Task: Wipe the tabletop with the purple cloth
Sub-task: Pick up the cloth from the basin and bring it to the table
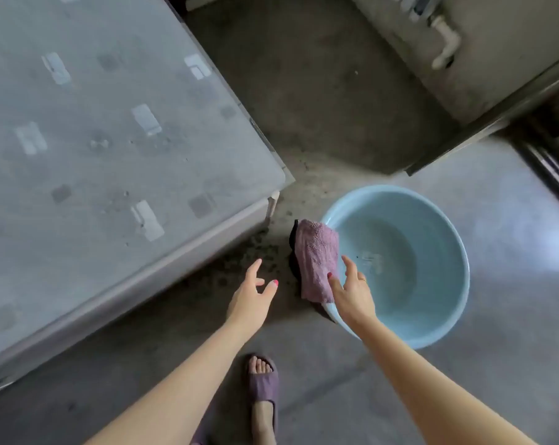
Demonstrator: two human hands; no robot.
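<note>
The purple cloth [316, 255] hangs over the left rim of a light blue basin [438, 329] that stands on the floor. My right hand [352, 293] reaches over the basin's rim, its thumb touching the cloth's lower edge and its fingers spread. My left hand [252, 297] hovers above the floor left of the cloth, open and holding nothing. The grey patterned tabletop [111, 139] fills the left of the view, dusty, with its corner near the basin.
The basin holds a little water. Dark specks litter the concrete floor by the table's corner. A grey cabinet [496, 59] with a white pipe stands at the upper right. My foot in a purple slipper [263, 383] is at the bottom centre.
</note>
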